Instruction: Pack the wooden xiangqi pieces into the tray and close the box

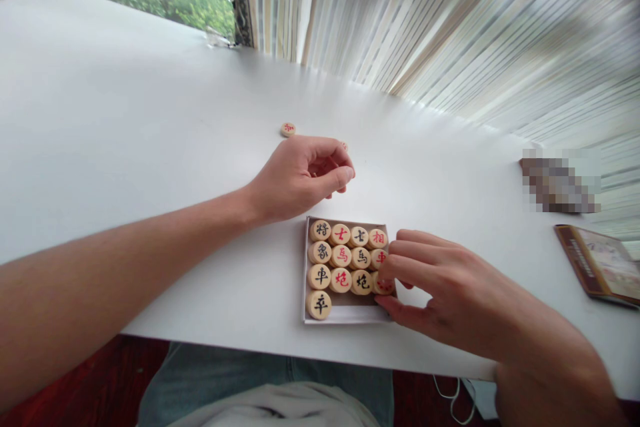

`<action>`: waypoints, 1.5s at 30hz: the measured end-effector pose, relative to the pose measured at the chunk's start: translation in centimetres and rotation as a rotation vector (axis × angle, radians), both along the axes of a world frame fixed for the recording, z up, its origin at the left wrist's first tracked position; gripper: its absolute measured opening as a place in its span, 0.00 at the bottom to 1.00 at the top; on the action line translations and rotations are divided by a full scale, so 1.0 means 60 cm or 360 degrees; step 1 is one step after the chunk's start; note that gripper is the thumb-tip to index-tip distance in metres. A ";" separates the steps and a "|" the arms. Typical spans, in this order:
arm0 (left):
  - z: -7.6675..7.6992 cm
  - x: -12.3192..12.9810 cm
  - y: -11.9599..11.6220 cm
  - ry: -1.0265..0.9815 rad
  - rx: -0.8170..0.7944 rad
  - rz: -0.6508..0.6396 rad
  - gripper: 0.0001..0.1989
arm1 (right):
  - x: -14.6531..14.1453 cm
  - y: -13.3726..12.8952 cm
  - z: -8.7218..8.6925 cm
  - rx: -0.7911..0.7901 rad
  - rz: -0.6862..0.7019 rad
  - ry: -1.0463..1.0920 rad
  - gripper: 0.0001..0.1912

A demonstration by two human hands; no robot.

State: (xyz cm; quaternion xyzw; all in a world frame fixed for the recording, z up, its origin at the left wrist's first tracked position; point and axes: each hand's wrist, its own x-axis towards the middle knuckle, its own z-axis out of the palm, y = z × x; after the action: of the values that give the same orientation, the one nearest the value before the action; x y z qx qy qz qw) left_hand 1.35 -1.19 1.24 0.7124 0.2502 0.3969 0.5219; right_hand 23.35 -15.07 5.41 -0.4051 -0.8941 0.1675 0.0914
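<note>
A shallow white cardboard box (345,315) lies near the table's front edge, holding rows of round wooden xiangqi pieces marked in red and black. My right hand (440,280) reaches over the box's right side, thumb and fingers around a red-marked xiangqi piece (383,283) in the right-hand column. The fingers partly cover that piece and the one above it. Beyond the box, my left hand (310,173) hovers with fingers curled and thumb against the fingertips; whether anything is inside is hidden. Just behind it sits a loose red-marked piece (288,129), and another loose piece (345,146) is mostly hidden by the fingers.
The white table (150,147) meets a window and a striped curtain (400,13) at the back. On the right lie a brown picture-covered box or lid (600,263) and a pixelated brown item (557,183). A white cable (453,400) hangs below the front edge.
</note>
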 end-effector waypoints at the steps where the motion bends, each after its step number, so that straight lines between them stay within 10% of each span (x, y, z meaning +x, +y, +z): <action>1: 0.000 0.000 0.000 -0.0005 0.0001 -0.0004 0.04 | 0.000 0.000 0.000 0.0004 0.0002 0.0000 0.09; 35: 0.002 0.000 0.001 -0.0021 0.0025 0.0021 0.05 | 0.006 0.003 0.010 0.0096 -0.0004 0.0266 0.10; 45: 0.011 -0.005 -0.001 -0.0017 0.0050 0.0128 0.06 | 0.020 0.035 -0.014 0.0388 -0.0355 0.0611 0.14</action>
State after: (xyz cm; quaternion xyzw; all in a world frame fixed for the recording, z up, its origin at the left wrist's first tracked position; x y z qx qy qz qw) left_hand 1.04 -1.25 1.89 0.7078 0.2697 0.4252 0.4955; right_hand 24.57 -12.97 4.59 -0.4481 -0.8237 0.1210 0.3256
